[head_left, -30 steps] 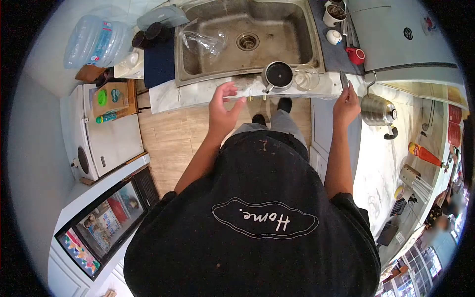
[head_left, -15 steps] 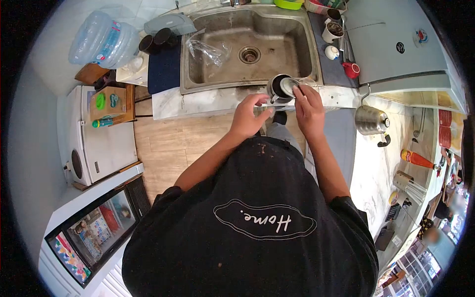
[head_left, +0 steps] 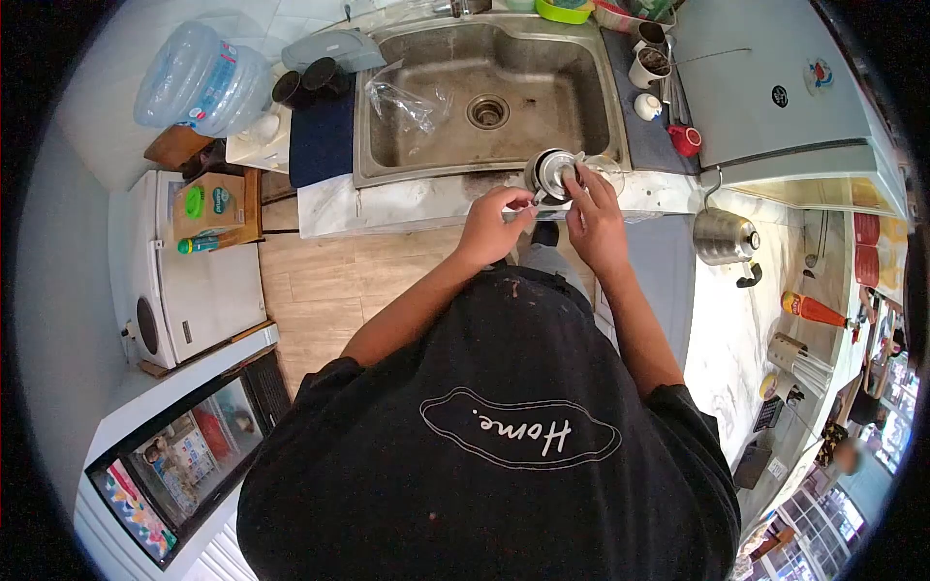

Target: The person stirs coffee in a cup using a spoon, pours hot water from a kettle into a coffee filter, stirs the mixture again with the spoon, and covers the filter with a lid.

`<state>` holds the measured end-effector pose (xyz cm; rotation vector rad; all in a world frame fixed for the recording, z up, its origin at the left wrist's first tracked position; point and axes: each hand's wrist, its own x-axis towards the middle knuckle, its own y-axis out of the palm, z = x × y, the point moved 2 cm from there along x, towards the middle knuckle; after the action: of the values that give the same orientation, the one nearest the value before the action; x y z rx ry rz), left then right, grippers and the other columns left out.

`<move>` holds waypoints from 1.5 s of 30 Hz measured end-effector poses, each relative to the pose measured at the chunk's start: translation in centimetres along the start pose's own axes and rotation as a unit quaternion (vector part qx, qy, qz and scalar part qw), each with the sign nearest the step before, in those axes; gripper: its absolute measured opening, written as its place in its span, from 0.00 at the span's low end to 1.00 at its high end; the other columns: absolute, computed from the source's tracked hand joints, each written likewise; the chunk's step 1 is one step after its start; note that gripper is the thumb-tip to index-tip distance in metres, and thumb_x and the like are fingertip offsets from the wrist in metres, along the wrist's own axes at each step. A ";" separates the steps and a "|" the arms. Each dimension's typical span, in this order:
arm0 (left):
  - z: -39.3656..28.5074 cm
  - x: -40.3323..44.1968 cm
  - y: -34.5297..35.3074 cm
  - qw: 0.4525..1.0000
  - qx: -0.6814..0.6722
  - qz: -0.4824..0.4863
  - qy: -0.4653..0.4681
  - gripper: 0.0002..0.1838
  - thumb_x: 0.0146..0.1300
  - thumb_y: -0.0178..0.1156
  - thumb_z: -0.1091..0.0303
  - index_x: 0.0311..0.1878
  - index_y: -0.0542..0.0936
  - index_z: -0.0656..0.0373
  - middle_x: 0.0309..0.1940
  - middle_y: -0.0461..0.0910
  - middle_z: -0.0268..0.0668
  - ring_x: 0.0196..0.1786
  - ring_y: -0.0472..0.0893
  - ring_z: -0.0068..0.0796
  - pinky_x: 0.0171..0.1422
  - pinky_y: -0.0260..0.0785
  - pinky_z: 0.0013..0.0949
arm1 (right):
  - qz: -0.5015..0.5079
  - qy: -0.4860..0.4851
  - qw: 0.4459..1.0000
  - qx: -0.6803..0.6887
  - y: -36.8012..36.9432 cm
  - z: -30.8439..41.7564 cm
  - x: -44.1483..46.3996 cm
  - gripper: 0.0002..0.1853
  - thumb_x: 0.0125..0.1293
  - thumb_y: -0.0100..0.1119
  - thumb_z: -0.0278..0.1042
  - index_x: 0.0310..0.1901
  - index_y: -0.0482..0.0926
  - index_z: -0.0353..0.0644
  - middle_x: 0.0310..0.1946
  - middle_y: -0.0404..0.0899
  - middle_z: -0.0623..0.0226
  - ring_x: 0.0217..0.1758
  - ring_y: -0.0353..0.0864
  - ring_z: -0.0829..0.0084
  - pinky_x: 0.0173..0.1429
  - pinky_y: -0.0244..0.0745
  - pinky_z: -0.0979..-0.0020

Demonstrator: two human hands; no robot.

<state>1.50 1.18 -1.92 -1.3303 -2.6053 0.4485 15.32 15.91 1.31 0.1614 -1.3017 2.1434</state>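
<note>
A small metal pot with a dark inside stands on the front ledge of the sink counter. Its round metal lid lies over the mouth, slightly off to one side. My right hand grips the lid at its right edge with thumb and fingers. On the pot's near left side, my left hand is closed, its thumb and fingertips pinched at a small projecting part of the pot. Whether that part is a spout or a handle is hard to make out.
Behind the pot is a steel sink with a clear plastic bag inside. Dark cups stand on a mat at left. A white cup and a red cup are at right. A steel kettle hangs beside the counter.
The lid has come down from a tilted position beside the mouth to lie over the pot. My left fingers have closed in on the pot's side.
</note>
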 end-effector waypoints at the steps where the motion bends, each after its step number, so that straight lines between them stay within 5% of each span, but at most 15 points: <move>1: 0.2 0.0 0.1 1.000 -0.004 0.000 0.002 0.13 0.66 0.70 0.71 0.51 0.85 0.63 0.43 0.87 0.41 0.46 0.87 0.33 0.54 0.77 0.35 | -0.002 -0.001 1.000 0.001 0.1 0.0 0.0 0.28 0.57 0.63 0.16 0.62 0.82 0.41 0.67 0.77 0.51 0.69 0.75 0.48 0.70 0.74 0.54; 8: 1.0 -0.1 0.3 0.999 -0.030 -0.010 -0.007 0.14 0.65 0.70 0.68 0.52 0.86 0.61 0.41 0.86 0.43 0.44 0.87 0.36 0.47 0.76 0.37 | 0.002 -0.006 1.000 0.013 0.2 0.4 0.7 0.30 0.55 0.62 0.16 0.63 0.80 0.39 0.68 0.75 0.50 0.69 0.74 0.46 0.70 0.74 0.52; 24: 0.4 -1.0 -0.2 0.998 -0.033 0.001 -0.049 0.17 0.67 0.69 0.67 0.57 0.83 0.59 0.46 0.87 0.37 0.49 0.85 0.29 0.54 0.74 0.34 | 0.003 0.007 1.000 0.003 -0.3 1.1 0.8 0.32 0.53 0.58 0.14 0.63 0.79 0.41 0.68 0.74 0.49 0.67 0.75 0.45 0.69 0.74 0.51; 33: 1.0 -3.6 -2.4 0.996 -0.048 -0.035 -0.073 0.19 0.69 0.67 0.67 0.61 0.80 0.57 0.46 0.86 0.34 0.50 0.83 0.25 0.55 0.72 0.33 | -0.052 0.105 0.993 0.012 -3.1 -0.3 -1.9 0.28 0.62 0.58 0.17 0.65 0.78 0.44 0.67 0.75 0.53 0.71 0.73 0.48 0.73 0.71 0.54; 38: 2.1 -4.6 -2.0 0.994 -0.042 -0.044 -0.086 0.18 0.67 0.69 0.66 0.59 0.82 0.57 0.43 0.86 0.34 0.47 0.83 0.24 0.51 0.70 0.30 | -0.037 0.128 0.990 -0.035 -1.8 -3.9 -2.5 0.42 0.58 0.75 0.32 0.75 0.68 0.51 0.71 0.67 0.48 0.72 0.69 0.45 0.73 0.70 0.49; 45: 1.2 -4.3 -1.2 0.996 -0.045 -0.037 -0.071 0.18 0.67 0.69 0.65 0.58 0.82 0.58 0.43 0.86 0.34 0.46 0.82 0.25 0.51 0.71 0.33 | 0.023 0.166 0.985 -0.038 0.5 -6.9 -0.6 0.51 0.54 0.80 0.38 0.79 0.61 0.56 0.74 0.66 0.53 0.74 0.69 0.47 0.71 0.72 0.48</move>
<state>2.74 -3.19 -2.73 -1.2655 -2.8123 0.4330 16.89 21.27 -2.82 -0.2500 -1.1954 2.0461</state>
